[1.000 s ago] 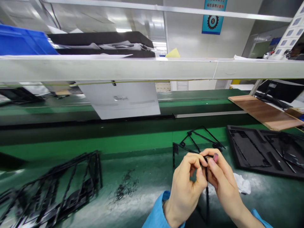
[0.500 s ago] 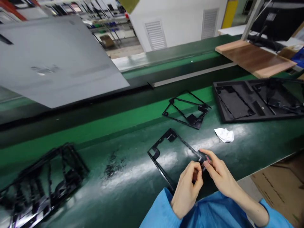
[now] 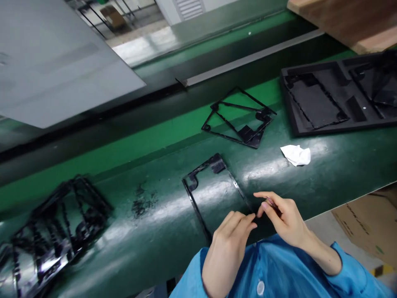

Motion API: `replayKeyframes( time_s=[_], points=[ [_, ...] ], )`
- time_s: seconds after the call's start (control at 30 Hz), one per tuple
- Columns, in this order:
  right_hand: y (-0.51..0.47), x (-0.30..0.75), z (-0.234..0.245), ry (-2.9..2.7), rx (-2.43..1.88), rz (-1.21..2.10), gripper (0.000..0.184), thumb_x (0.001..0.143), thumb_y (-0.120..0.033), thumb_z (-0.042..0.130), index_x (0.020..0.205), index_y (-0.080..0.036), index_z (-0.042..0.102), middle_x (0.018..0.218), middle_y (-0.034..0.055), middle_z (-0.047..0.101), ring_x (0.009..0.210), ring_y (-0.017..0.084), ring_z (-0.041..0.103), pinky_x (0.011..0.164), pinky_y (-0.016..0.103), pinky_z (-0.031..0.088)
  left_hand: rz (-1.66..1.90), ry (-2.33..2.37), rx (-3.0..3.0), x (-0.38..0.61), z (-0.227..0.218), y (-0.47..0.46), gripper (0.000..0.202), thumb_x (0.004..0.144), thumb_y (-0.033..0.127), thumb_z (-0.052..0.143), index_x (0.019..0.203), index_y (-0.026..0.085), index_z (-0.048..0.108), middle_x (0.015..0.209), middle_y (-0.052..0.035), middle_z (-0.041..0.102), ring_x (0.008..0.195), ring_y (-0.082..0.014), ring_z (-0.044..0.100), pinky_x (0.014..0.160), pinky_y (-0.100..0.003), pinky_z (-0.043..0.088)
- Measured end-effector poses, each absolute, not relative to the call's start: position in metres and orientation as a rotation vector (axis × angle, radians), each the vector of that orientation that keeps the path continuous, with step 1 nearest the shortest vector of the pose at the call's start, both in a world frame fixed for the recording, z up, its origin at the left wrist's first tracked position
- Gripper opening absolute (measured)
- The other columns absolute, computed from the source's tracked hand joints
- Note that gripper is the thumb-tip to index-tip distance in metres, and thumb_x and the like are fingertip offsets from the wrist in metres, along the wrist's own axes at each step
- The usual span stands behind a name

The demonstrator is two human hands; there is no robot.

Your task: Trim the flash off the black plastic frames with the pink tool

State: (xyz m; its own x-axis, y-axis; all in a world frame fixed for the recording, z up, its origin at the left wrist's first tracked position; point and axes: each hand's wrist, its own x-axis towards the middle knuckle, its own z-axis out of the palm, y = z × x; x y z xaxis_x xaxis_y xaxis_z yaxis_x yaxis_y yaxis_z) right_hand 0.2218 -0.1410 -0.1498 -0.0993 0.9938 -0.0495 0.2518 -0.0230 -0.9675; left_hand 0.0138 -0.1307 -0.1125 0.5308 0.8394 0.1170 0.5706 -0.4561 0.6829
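Observation:
A thin black rectangular plastic frame (image 3: pixel 197 209) stretches from the bench toward my body, with a dark tab at its far corner. My left hand (image 3: pixel 228 244) is closed round its near end, back of the hand up, hiding that end. Beside it, my right hand (image 3: pixel 283 217) is pinched, thumb and fingertips close to the frame's near right corner. A small reddish thing shows between the right fingers; its kind is hidden.
Two overlapping black frames (image 3: pixel 238 120) lie ahead. A crumpled white tissue (image 3: pixel 296 155) lies right of the frame, below a black foam tray (image 3: pixel 330 128) holding frames. Stacked frames (image 3: pixel 62 227) sit at left, near black scraps (image 3: pixel 143 202). A grey panel (image 3: pixel 68 62) rises at upper left.
The view has tilted downward. My left hand has turned over more, its back now toward me and fingers stretched along the frame's end. My right hand stays pinched close by.

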Motion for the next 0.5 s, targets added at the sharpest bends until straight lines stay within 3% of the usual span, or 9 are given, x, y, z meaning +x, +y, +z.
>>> replayKeyframes(
  time_s=[0.17,0.33,0.5],
  points=[
    [-0.14,0.219,-0.148,-1.481,-1.377,1.084,0.029,0.114,-0.022,0.052,0.137,-0.019,0.069,0.086,-0.0009,0.08,0.058,0.012,0.065,0.056,0.024,0.049,0.42,1.174,2.396,0.012,-0.103,-0.145,0.026,0.117,0.023,0.049,0.122,0.016,0.073,0.097,-0.0057,0.073,0.083,-0.023,0.073,0.072,-0.036,0.064],
    [-0.142,0.216,-0.149,-1.533,-1.407,0.986,0.022,0.115,-0.021,0.053,0.122,-0.021,0.073,0.079,-0.0021,0.073,0.061,0.013,0.066,0.058,0.025,0.05,0.503,1.224,2.263,-0.012,-0.105,-0.153,0.022,0.116,0.023,0.053,0.115,0.019,0.074,0.099,-0.004,0.073,0.084,-0.0176,0.074,0.075,-0.028,0.066],
    [-0.144,0.211,-0.148,-1.582,-1.422,0.961,0.023,0.115,-0.021,0.051,0.12,-0.019,0.074,0.08,-0.001,0.072,0.059,0.013,0.064,0.054,0.025,0.047,0.553,1.306,2.262,-0.028,-0.117,-0.165,0.02,0.115,0.018,0.056,0.12,0.017,0.075,0.102,-0.0052,0.076,0.087,-0.0186,0.074,0.079,-0.029,0.066]
  ],
)
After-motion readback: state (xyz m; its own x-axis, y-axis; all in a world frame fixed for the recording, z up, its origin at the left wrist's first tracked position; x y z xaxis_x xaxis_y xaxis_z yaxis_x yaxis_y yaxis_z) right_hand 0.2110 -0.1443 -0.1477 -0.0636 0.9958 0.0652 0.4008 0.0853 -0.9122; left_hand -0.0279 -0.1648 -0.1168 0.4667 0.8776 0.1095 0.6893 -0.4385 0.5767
